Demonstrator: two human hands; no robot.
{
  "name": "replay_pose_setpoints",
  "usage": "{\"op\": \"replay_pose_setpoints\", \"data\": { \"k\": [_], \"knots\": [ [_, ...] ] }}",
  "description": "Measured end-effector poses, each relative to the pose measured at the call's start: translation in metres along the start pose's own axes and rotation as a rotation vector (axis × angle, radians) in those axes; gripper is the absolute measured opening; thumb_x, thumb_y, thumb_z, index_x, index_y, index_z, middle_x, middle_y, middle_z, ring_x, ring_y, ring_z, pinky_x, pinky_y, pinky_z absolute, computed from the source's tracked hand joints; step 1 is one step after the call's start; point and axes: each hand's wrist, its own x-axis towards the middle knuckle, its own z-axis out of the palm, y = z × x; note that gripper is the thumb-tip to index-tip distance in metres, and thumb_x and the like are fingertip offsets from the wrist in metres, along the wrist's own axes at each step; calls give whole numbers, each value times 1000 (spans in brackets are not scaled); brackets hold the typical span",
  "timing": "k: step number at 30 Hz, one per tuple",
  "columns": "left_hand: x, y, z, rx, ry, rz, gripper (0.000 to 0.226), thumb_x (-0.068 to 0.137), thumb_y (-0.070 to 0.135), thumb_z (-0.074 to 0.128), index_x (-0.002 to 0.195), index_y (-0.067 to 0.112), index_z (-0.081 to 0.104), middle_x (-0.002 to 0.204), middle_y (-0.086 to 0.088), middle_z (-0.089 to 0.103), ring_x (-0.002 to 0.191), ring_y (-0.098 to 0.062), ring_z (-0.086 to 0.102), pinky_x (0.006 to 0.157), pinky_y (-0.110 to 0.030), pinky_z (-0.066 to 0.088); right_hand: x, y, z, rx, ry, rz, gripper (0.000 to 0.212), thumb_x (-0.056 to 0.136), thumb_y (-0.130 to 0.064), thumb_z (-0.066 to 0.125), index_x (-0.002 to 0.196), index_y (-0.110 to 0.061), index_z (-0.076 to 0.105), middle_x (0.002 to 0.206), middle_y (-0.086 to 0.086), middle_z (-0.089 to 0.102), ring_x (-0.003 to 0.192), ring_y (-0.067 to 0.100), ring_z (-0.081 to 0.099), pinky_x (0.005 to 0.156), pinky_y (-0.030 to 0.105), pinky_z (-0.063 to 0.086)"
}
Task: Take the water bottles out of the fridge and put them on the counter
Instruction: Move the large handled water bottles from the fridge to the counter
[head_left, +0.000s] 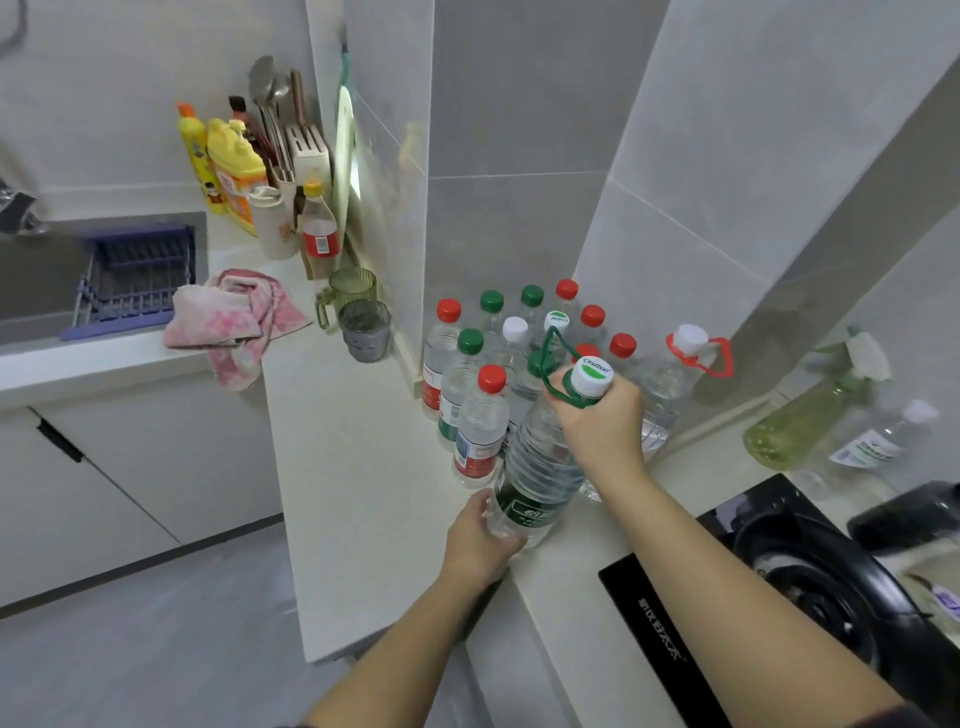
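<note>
Setting a big water bottle down on the counter with both hands.

The right hand (602, 421) grips the neck of the big bottle (540, 467) just under its white cap, and the left hand (480, 543) curls round its base. The bottle leans, its base at the counter's (353, 467) front edge beside the stove (779, 571), just in front of the smaller bottles (480, 426) packed into the back corner. I cannot tell whether the base rests on the surface. This looks like the placing step: next the bottle needs standing upright, away from the edge, before both hands let go.
</note>
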Motion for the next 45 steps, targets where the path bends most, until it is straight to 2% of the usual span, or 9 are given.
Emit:
{"op": "replay_pose_setpoints", "data": {
  "k": [4,8,12,19,23,34,37,40,45],
  "knots": [
    [11,-2,6,-33,35,54,57,69,15,84,112,34,51,101,16,61,99,-6,61,76,-5,43,11,7,3,-10,-6,-12,17,76,-6,79,70,-12,64,62,-12,61,54,-5,54,54,10,43],
    [19,-8,12,-35,71,75,61,66,16,87,111,34,51,105,14,63,102,-9,62,90,-25,50,20,11,1,-16,-47,-13,25,77,-7,78,66,-21,60,60,-13,60,55,-4,53,55,12,44],
    [32,-8,19,-11,65,109,66,60,25,91,116,28,54,108,11,67,102,-10,65,92,-35,53,27,15,-5,-15,-84,12,15,79,-6,76,72,-11,64,62,-10,61,57,-1,55,58,17,48],
    [47,6,40,0,53,148,58,67,24,87,113,27,53,110,11,66,100,-8,63,90,-27,50,49,25,-18,-19,-55,57,15,81,-8,76,79,2,66,71,7,65,67,11,56,59,20,48],
    [53,11,49,20,49,149,60,67,27,87,116,24,51,111,10,66,101,-10,63,88,-26,49,60,35,-23,-56,-32,51,16,81,-11,77,84,2,69,83,18,72,75,24,65,67,33,54],
    [59,16,53,133,64,147,65,69,34,85,123,16,52,116,2,66,104,-17,62,85,-27,47,67,36,-26,-49,-81,55,16,81,-14,78,91,-3,72,87,6,74,76,7,66,67,17,52],
    [58,18,48,188,31,163,73,69,32,85,130,16,48,122,1,64,111,-18,60,87,-22,43,57,28,-33,-17,-126,105,24,80,-22,80,100,-19,69,95,-9,73,87,0,66,78,19,49],
    [58,21,45,255,1,176,82,68,36,84,136,18,41,127,0,61,115,-20,58,93,-30,47,26,35,-56,42,-226,106,47,80,-13,79,113,-40,57,115,-25,64,110,-8,59,93,14,47],
    [63,33,44,338,-40,143,81,74,34,81,137,11,35,132,-6,59,118,-26,56,92,-32,45,-6,101,-88,71,3,481,30,85,12,58,90,-17,64,107,19,69,94,26,67,69,27,55]
  ]
}}
